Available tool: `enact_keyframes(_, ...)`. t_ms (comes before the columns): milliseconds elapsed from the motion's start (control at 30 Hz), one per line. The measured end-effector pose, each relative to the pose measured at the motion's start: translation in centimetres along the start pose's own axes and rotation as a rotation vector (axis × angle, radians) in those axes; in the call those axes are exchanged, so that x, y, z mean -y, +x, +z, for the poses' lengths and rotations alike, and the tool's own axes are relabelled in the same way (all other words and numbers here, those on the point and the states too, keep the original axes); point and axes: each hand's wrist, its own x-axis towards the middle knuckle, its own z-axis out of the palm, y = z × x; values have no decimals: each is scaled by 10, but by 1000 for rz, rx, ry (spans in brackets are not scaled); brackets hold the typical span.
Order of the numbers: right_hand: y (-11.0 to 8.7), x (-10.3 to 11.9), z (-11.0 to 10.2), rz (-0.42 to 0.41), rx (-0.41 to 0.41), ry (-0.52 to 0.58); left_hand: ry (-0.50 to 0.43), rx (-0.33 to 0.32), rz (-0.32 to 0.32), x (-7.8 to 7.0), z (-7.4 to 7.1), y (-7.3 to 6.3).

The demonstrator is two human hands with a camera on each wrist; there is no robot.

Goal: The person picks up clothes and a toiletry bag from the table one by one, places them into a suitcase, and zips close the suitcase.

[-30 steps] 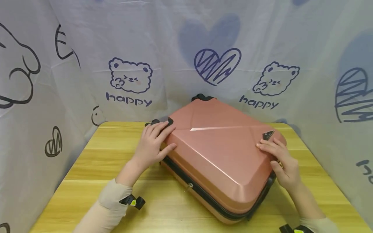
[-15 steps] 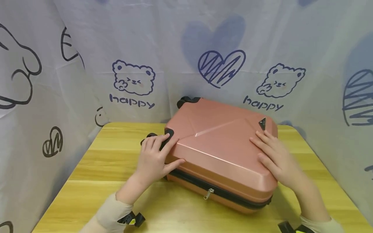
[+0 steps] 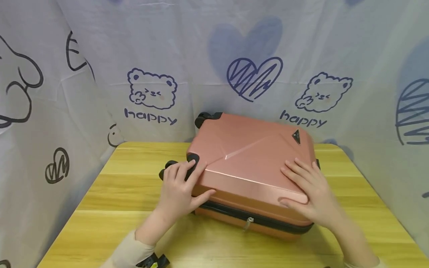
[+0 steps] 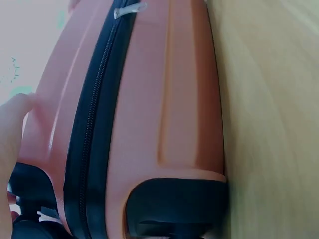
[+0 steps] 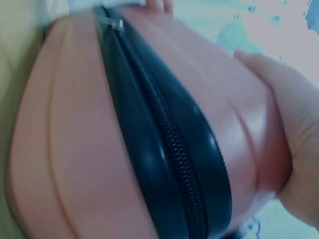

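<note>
A pink hard-shell suitcase (image 3: 248,149) lies flat on the wooden table (image 3: 110,193), its zipper side facing me. My left hand (image 3: 177,190) rests on the near left corner, fingers over the black corner guard and thumb on the front side. Spread over the near right corner, my right hand (image 3: 311,193) lays its fingers on the lid and its thumb along the front edge. Between the hands, a metal zipper pull (image 3: 248,223) hangs from the black zipper band (image 4: 94,109). In the right wrist view, the zipper teeth (image 5: 174,144) run closed along the corner.
Black wheels (image 3: 202,120) stick out at the suitcase's left end, near the back cloth (image 3: 201,48) printed with bears and hearts. More printed cloth hangs at both sides of the table. A black strap device (image 3: 154,261) sits on the left wrist.
The suitcase has turned clockwise on the table, its zipper side swinging round to face me. My right hand has slid from near the badge to the near right corner; my left hand stayed at its corner.
</note>
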Motion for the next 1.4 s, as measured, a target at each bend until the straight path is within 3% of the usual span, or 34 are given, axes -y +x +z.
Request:
enact_keyframes(200, 7, -32, 1, -35, 22, 94, 16, 22, 5, -15, -5, 2)
enact_keyframes(367, 10, -47, 4, -15, -9, 99, 16, 87, -19, -26, -4, 13)
enact_keyframes(567, 11, -55, 9, 32, -35, 98, 77, 184, -64, -36, 2, 21)
enact_keyframes(967, 15, -60, 20, 69, -147, 102, 112, 355, -106, -31, 2, 37)
enact_keyframes(1233, 12, -53, 29, 221, -214, 33, 83, 557, -115, -25, 1, 54)
enact_keyframes(1400, 8, -46, 33, 200, -291, -52, 85, 557, -83, -24, 0, 56)
